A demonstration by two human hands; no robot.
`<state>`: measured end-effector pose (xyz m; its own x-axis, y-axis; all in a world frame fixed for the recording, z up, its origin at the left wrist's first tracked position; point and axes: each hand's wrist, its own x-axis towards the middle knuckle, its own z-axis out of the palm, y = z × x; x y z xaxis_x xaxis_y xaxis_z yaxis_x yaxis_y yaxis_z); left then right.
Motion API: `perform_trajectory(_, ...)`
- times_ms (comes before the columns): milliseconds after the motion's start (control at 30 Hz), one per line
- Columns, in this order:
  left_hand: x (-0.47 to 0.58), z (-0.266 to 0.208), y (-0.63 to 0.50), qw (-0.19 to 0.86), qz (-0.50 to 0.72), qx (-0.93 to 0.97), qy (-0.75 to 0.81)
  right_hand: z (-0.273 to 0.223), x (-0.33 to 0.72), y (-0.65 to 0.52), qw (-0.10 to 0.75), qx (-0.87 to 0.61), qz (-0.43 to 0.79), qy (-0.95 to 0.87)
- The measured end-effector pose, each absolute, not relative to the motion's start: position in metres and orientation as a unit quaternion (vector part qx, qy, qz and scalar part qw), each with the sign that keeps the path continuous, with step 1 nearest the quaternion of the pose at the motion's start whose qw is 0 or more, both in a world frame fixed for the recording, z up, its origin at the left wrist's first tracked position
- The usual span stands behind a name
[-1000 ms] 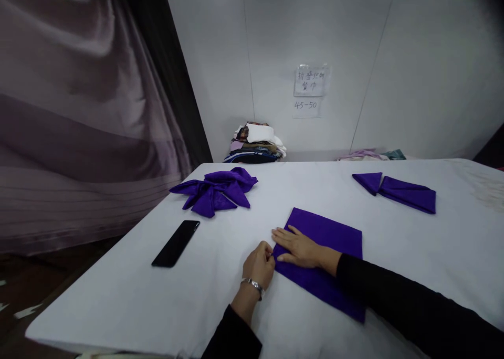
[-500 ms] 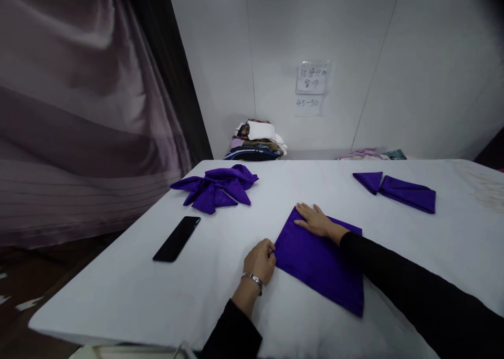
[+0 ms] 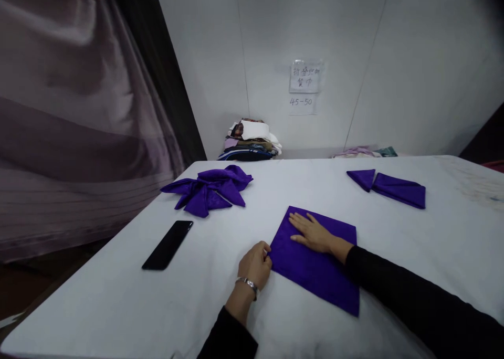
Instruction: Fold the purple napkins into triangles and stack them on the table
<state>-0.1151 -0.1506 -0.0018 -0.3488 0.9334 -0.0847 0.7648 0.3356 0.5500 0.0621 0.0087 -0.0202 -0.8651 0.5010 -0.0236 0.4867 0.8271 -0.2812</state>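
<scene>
A purple cloth napkin [image 3: 315,275] lies flat on the white table, folded into a squarish shape and turned at an angle to me. My left hand [image 3: 255,264], with a bracelet at the wrist, pinches the napkin's left corner between thumb and fingers. On the upper part of the cloth rests my right hand [image 3: 313,233], palm down with the fingers stretched out. My right forearm covers part of the napkin's right side.
A black phone [image 3: 167,245] lies left on the white table [image 3: 118,306]. Behind it are bunched purple napkins [image 3: 212,188]. At the back right lie folded purple pieces [image 3: 399,190]. Beyond the far edge are stacked clothes [image 3: 252,141], and paper signs [image 3: 304,86] hang on the wall.
My right hand has slid a little from the napkin's far edge toward its middle. My left hand keeps its pinch on the corner. The view has shifted slightly.
</scene>
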Motion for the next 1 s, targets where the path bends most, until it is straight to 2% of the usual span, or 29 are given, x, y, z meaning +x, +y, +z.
perform_trajectory(400, -0.114, -0.001, -0.149, 0.196, 0.189, 0.534, 0.8, -0.03, 0.156, 0.039, 0.025, -0.434, 0.061, -0.899)
perform_trajectory(567, -0.114, 0.003, -0.15, 0.177, 0.149, 0.545, 0.806, -0.019, 0.125, 0.016, 0.067, -0.349, 0.066, -0.933)
perform_trajectory(700, -0.113, 0.018, -0.142, 0.115, 0.102, 0.559, 0.815, -0.008, 0.09, 0.001, 0.072, -0.28, 0.095, -0.953)
perform_trajectory(800, -0.1, 0.031, -0.116, 0.071, 0.125, 0.593, 0.792, -0.006, 0.073, 0.001, 0.067, -0.268, 0.109, -0.955)
perform_trajectory(900, -0.079, 0.031, -0.074, 0.074, 0.18, 0.67, 0.716, -0.011, 0.064, 0.005, 0.057, -0.274, 0.12, -0.952)
perform_trajectory(1000, -0.063, 0.015, -0.036, 0.11, 0.162, 0.705, 0.682, -0.018, 0.061, 0.008, 0.061, -0.269, 0.118, -0.954)
